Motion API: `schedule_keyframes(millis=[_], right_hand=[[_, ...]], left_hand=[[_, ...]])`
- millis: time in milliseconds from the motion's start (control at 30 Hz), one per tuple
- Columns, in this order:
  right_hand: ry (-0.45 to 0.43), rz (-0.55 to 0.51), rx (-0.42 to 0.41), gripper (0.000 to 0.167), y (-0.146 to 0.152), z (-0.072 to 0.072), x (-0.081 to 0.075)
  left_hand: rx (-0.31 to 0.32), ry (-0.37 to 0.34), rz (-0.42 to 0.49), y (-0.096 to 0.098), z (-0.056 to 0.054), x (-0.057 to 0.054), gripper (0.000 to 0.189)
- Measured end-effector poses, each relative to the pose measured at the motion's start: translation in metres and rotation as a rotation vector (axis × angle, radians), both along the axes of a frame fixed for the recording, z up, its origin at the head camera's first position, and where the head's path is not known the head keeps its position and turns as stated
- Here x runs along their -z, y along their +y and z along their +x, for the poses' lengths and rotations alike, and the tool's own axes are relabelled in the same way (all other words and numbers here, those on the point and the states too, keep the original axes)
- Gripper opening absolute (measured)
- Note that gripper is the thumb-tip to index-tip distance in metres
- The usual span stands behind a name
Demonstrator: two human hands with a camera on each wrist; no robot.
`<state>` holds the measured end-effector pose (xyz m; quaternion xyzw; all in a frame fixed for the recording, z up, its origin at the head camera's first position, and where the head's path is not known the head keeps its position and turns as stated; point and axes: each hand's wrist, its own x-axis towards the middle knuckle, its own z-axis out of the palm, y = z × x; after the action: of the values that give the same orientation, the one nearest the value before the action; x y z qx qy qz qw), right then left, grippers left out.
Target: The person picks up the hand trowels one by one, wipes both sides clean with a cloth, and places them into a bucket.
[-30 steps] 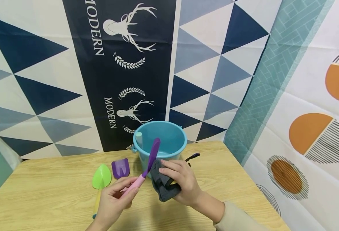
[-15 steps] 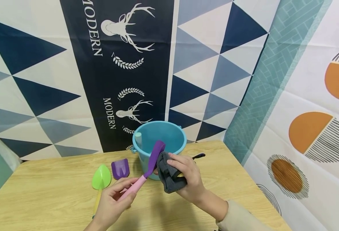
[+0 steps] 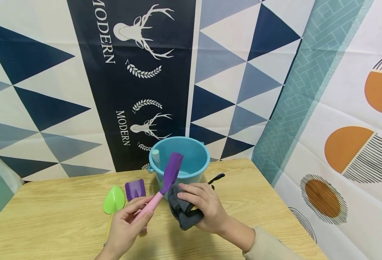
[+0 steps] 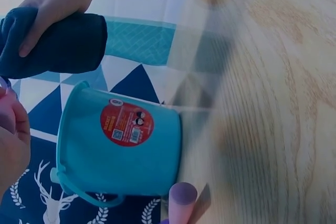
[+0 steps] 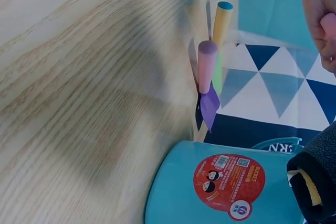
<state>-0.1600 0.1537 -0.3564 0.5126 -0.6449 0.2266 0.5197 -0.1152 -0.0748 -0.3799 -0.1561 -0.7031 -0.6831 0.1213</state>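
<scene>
My left hand (image 3: 126,225) pinches the pink handle of a toy shovel with a long purple blade (image 3: 173,168), which tilts up in front of the bucket. My right hand (image 3: 208,209) grips a folded dark grey cloth (image 3: 184,211). In the head view the cloth lies against the lower part of the blade, near where it joins the handle. Part of the blade is hidden behind the cloth there. A bit of yellow shows within the cloth's folds (image 5: 311,187) in the right wrist view.
A blue bucket (image 4: 89,145) with a red label stands behind the hands, a pale green handle (image 3: 156,158) inside it. Left of it lie a purple shovel (image 3: 135,188) and a green trowel (image 3: 114,201). A dark slim object (image 3: 217,177) shows beyond my right hand.
The cloth first shifted up and right along the blade, then came back down and left towards the handle. The blade has turned, showing more of its flat face. My left hand stays nearly in place.
</scene>
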Motion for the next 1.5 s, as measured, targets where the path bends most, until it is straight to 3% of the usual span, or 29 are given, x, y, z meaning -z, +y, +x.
schedule_keyframes(millis=[133, 300, 600, 1067, 1233, 1500], right_hand=[[-0.005, 0.010, 0.000, 0.026, 0.002, 0.000, 0.001], [-0.032, 0.021, 0.010, 0.029, 0.007, 0.002, 0.002], [-0.099, 0.038, 0.040, 0.031, 0.014, 0.001, 0.002], [-0.188, 0.085, 0.046, 0.033, 0.016, 0.004, 0.003], [-0.193, 0.097, 0.042, 0.033, 0.017, 0.004, 0.004], [-0.208, 0.102, 0.049, 0.033, 0.017, 0.006, 0.003]], left_hand=[[-0.108, -0.024, -0.004, -0.001, 0.000, -0.003, 0.031], [-0.166, 0.011, -0.005, -0.004, -0.001, -0.005, 0.031], [-0.272, 0.027, -0.140, -0.015, -0.009, -0.017, 0.030], [-0.301, -0.056, -0.273, -0.023, -0.024, -0.023, 0.030], [-0.333, -0.040, -0.348, -0.024, -0.030, -0.025, 0.029], [-0.336, 0.035, -0.345, -0.027, -0.040, -0.032, 0.029]])
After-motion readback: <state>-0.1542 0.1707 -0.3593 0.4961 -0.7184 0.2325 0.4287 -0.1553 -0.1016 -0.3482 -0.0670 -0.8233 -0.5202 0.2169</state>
